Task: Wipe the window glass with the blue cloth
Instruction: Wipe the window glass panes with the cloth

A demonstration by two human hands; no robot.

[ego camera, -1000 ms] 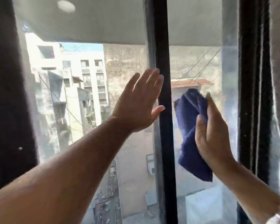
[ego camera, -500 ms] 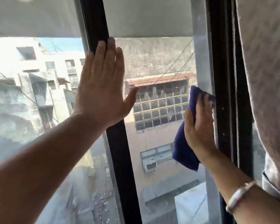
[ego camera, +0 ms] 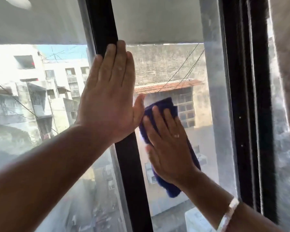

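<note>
Right hand (ego camera: pixel 167 144), spread, presses blue cloth (ego camera: pixel 159 106) on window glass (ego camera: pixel 199 131); left hand (ego camera: pixel 107 101), flat, covers black frame bar (ego camera: pixel 132 173).

No readable text, label, brand, number or sign anywhere: none on the glass, the frame, the cloth or the buildings outside.

right hand (ego camera: pixel 169 148) hides most of blue cloth (ego camera: pixel 164 104); left hand (ego camera: pixel 107 99) covers pt of black frame (ego camera: pixel 132 173).
</note>
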